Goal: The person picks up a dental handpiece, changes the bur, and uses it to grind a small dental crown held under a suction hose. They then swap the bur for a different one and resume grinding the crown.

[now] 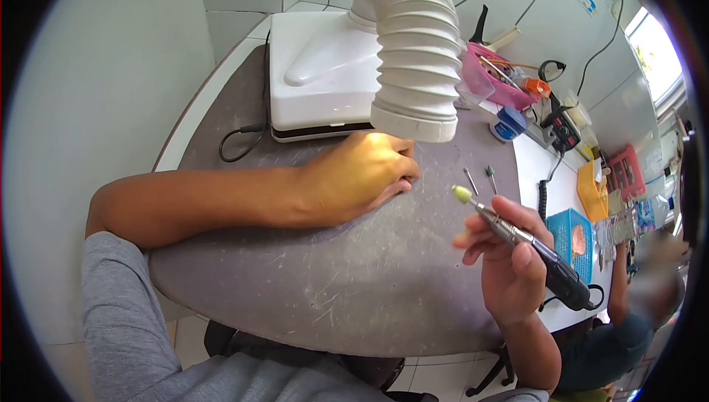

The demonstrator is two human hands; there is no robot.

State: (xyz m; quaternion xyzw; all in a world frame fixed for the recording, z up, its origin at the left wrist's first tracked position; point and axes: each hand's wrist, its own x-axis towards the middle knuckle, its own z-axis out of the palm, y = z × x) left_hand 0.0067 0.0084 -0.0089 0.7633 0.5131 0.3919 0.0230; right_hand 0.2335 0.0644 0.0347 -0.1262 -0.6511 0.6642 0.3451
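My right hand point(513, 287) holds a rotary handpiece point(557, 269), black at the back with a silver front, tilted up to the left. A pale yellow-green grinding tip point(461, 193) sits at its front end, apart from my other hand. My left hand point(358, 180) rests on the grey tabletop point(354, 284) with its fingers curled in. Whatever may be inside those fingers is hidden. Two loose burs, one thin metal bur point(471, 181) and one with a dark green head point(491, 178), lie beyond the tip.
A white box-shaped unit point(321, 69) stands behind my left hand. Its ribbed hose point(417, 55) hangs over the table. Rightward are a pink basket point(498, 84), blue jar point(508, 124), control box point(565, 132), orange basket point(592, 191) and blue basket point(565, 228). Another person point(620, 343) sits far right.
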